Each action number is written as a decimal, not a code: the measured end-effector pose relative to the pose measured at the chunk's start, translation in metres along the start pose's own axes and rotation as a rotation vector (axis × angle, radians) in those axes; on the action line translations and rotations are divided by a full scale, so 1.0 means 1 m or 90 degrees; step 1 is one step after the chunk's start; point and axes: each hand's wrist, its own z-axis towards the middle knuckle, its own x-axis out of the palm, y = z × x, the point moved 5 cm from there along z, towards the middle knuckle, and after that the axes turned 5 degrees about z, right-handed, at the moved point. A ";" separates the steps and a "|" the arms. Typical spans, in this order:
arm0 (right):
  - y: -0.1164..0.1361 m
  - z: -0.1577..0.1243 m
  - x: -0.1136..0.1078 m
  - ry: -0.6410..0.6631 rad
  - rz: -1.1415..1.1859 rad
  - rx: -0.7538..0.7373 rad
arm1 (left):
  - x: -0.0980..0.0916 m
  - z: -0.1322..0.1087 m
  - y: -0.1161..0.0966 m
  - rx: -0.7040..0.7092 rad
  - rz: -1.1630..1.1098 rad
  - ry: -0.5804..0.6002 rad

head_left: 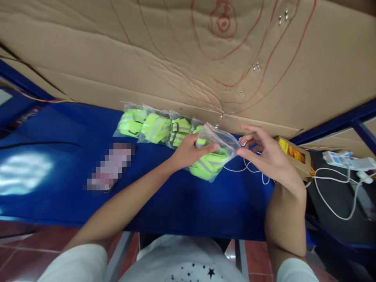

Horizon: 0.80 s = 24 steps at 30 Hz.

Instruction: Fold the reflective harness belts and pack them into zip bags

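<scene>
A clear zip-lock bag [210,166] with a folded neon-yellow reflective strap inside is held up over the blue table. My left hand [192,150] grips the bag's left side, its thumb lying across the plastic. At the bag's upper right corner, my right hand [261,150] pinches the zip edge between thumb and a finger, with the other fingers curled loosely above. The red-lined mouth of the bag faces up and away from me. Behind it, a row of similar bagged reflective straps [157,127] lies along the back of the table, partly overlapping.
A blurred-out phone [111,166] lies on the blue table [188,207] to the left. To the right are a small cardboard box [293,154] with yellow contents and tangled white cables [326,211]. A cardboard sheet [164,47] with red lines stands behind.
</scene>
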 end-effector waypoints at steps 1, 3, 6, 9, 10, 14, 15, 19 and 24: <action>-0.007 0.000 0.008 0.033 0.042 0.012 | 0.002 -0.007 0.007 -0.051 -0.032 0.002; -0.024 -0.002 0.032 0.117 0.146 0.053 | 0.009 -0.026 0.028 -0.209 -0.152 0.033; -0.057 -0.013 0.070 0.141 0.251 0.104 | 0.020 -0.056 0.053 -0.391 -0.347 0.092; -0.081 -0.027 0.096 0.109 0.329 0.103 | 0.021 -0.069 0.064 -0.410 -0.387 0.096; -0.085 -0.031 0.100 0.110 0.346 0.086 | 0.021 -0.070 0.066 -0.407 -0.383 0.092; -0.080 -0.040 0.097 0.135 0.303 -0.025 | 0.018 -0.070 0.070 -0.397 -0.382 0.086; -0.077 -0.041 0.094 0.137 0.262 -0.044 | 0.018 -0.070 0.070 -0.393 -0.387 0.087; -0.070 -0.046 0.084 0.160 0.131 -0.039 | 0.013 -0.071 0.068 -0.361 -0.391 0.116; -0.074 -0.051 0.073 0.180 0.134 0.002 | 0.004 -0.072 0.069 -0.332 -0.303 0.156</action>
